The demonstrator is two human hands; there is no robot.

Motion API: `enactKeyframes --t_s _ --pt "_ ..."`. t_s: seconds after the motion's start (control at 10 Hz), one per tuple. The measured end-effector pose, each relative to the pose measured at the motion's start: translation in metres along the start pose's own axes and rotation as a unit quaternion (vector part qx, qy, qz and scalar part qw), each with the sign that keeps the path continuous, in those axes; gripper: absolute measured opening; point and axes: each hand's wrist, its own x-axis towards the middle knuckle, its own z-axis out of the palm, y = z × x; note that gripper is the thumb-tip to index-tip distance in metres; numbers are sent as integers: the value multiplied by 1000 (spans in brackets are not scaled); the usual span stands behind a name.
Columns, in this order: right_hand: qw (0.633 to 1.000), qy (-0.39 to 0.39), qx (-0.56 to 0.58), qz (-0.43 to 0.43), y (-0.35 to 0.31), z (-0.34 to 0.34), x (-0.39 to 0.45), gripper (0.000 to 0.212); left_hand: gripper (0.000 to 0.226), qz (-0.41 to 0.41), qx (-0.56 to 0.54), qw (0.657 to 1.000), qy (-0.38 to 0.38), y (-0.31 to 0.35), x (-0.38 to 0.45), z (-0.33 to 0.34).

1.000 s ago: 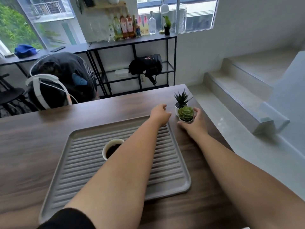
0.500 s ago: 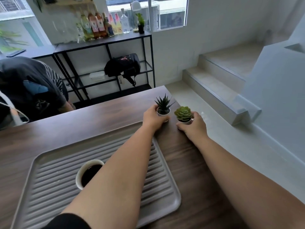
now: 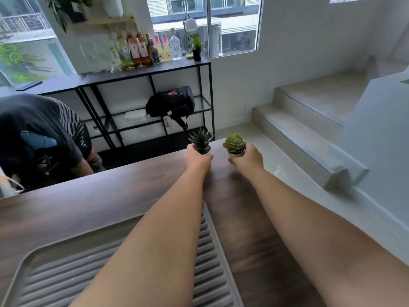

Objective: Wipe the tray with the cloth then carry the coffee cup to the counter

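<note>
The grey ribbed tray (image 3: 44, 278) lies on the wooden table (image 3: 88, 202) at the bottom left, partly under my left forearm. No coffee cup or cloth shows in this view. My left hand (image 3: 195, 160) grips a small white pot with a spiky dark succulent (image 3: 201, 141) at the table's far end. My right hand (image 3: 247, 159) grips a second small pot with a round green succulent (image 3: 234, 144) just to the right of it.
A person in a dark shirt (image 3: 37, 138) sits across the table at the left. Behind stands a black metal shelf (image 3: 155, 72) with several bottles and a black bag (image 3: 170, 103). Concrete steps (image 3: 309, 129) rise at the right, beyond the table's edge.
My left hand reached the spiky plant's pot and closed round it. Both hands moved the pots toward the table's far end. The view tilted up, so the coffee cup left the frame.
</note>
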Motion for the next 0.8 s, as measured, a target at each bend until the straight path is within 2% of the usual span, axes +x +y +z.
enactKeyframes --t_s 0.2,0.6,0.7,0.8 --pt "1000 -8 2 2 -4 28 43 48 57 17 20 1000 -4 2 34 17" --pt "999 -9 47 1 5 50 70 51 62 23 -25 999 14 -16 51 36" --pt "999 -21 38 2 2 51 69 66 66 17 -19 1000 11 -18 49 34" --pt "999 -28 40 16 0 48 69 85 82 11 -2 1000 -3 -14 50 33"
